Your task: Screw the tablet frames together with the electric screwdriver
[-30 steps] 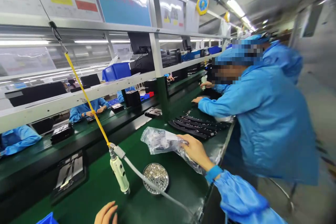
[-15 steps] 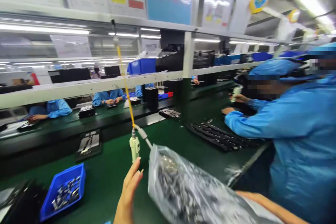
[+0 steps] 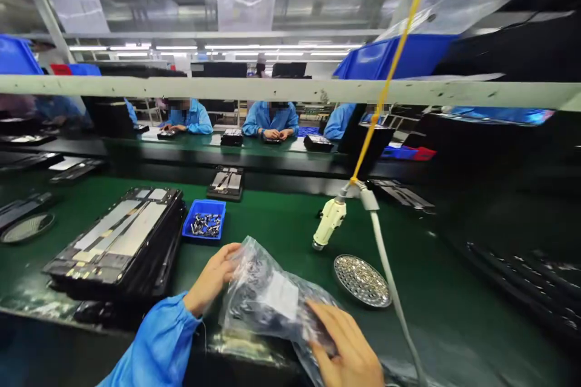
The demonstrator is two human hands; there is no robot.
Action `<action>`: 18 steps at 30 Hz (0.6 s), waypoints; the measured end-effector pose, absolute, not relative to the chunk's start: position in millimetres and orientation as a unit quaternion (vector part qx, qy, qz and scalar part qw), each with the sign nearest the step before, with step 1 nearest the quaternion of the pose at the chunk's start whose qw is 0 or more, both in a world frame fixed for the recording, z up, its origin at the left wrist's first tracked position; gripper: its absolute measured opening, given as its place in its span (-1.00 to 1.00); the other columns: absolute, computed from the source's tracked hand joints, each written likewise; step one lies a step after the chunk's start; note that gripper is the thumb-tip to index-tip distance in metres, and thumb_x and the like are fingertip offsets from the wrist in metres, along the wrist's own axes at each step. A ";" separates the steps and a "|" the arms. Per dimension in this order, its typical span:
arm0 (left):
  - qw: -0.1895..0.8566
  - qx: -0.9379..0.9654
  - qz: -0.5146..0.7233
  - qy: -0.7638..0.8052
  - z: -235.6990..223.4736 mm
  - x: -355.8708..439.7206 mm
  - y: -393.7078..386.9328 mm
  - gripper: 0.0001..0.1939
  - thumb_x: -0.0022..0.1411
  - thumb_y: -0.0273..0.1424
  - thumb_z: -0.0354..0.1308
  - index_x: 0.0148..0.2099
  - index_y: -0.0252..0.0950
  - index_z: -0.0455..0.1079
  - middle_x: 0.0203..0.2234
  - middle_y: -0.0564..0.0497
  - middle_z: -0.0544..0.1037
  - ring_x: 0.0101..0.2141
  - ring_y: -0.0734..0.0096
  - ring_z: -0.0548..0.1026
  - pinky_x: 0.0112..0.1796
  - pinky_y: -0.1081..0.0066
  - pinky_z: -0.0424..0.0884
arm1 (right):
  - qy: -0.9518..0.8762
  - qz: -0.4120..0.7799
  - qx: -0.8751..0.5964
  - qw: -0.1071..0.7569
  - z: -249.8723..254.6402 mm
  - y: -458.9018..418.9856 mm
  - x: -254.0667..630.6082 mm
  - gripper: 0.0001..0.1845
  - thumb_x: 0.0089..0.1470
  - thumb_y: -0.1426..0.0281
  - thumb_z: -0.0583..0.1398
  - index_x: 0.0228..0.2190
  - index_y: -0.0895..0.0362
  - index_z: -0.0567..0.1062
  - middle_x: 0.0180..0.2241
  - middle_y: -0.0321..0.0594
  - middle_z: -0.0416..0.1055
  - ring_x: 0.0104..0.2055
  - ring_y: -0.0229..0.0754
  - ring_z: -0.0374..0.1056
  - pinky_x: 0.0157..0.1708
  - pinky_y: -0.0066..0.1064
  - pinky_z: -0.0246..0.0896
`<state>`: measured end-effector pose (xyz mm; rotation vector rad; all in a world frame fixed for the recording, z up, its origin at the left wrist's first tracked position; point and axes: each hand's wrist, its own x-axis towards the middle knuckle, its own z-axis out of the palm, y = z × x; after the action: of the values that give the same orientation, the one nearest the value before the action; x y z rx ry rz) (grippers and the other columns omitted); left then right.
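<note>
A clear plastic bag (image 3: 258,290) with a white label and dark small parts inside is held over the near edge of the bench. My left hand (image 3: 213,278) pinches the bag's upper left edge, fingertips partly behind the plastic. Around the bag's right end, my right hand (image 3: 347,341) is closed, thumb and fingers on opposite sides. Just beyond my left hand stands a blue tray (image 3: 204,237) of small metal and black parts. A round dish (image 3: 356,281) of tiny screws lies right of the bag. Above the dish hangs a pale electric screwdriver (image 3: 330,222).
Stacked tablet-like housings (image 3: 118,236) stand at left. Another housing (image 3: 226,182) lies behind the tray. A yellow cord (image 3: 385,91) and a grey cable (image 3: 385,254) run to the screwdriver. Dark strips (image 3: 526,290) lie at right. People in blue work across the bench.
The view has swung left and down. The bag is now lower, flatter and turned label-up. My left hand, apart from the bag before, now grips its edge.
</note>
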<state>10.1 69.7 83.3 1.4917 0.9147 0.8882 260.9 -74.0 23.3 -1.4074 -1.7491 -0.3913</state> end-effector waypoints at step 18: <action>0.431 0.666 0.322 0.517 57.0 22.8 119.8 -0.49 0.13 0.06 0.09 -0.52 -0.31 0.35 -0.67 0.06 0.37 -0.61 0.46 0.32 -0.52 0.45 0.21 | -0.771 -0.131 -0.566 0.261 -17.8 -80.7 297.0 -0.29 0.20 0.20 0.18 0.32 -0.01 0.16 0.22 -0.06 0.34 0.16 0.26 0.34 0.04 0.16 0.30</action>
<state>22.8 119.8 57.0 1.6611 1.2895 0.8031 297.0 -80.7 -17.8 -1.5322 -2.0882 -0.3551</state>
